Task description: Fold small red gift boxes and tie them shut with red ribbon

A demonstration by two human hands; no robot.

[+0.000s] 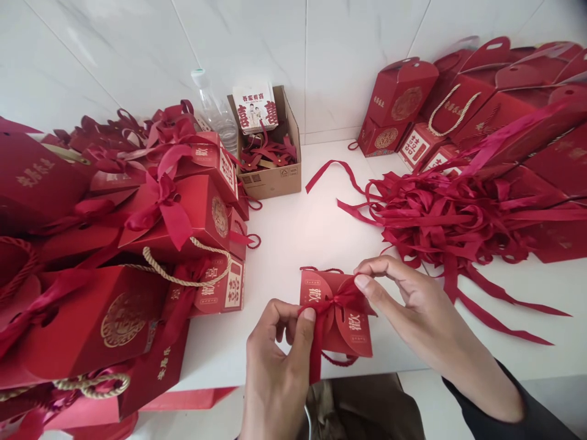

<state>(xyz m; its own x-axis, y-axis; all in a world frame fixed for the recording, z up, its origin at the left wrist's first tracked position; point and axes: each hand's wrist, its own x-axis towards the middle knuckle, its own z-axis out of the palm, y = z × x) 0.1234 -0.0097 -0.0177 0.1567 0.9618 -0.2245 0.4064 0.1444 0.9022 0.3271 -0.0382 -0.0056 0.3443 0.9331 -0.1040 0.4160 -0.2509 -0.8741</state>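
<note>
A small red gift box [358, 333] with pale gold characters rests near the front edge of the white table, a dark red cord showing at its top and bottom. Across its folded top lies a red ribbon [337, 300], gathered in a bow or knot at the middle. My left hand [282, 342] pinches the ribbon's left side between thumb and forefinger. At the right of the bow, my right hand [398, 293] holds the ribbon's other side between thumb and fingertips. One ribbon tail hangs down beside my left thumb.
Several red boxes with bows [183, 208] crowd the left side. A cardboard box [275, 180] with cards and ribbons stands at the back beside a clear bottle [220, 119]. Loose red ribbons [440, 214] pile up on the right, before more red boxes [398, 98]. White table [284, 232].
</note>
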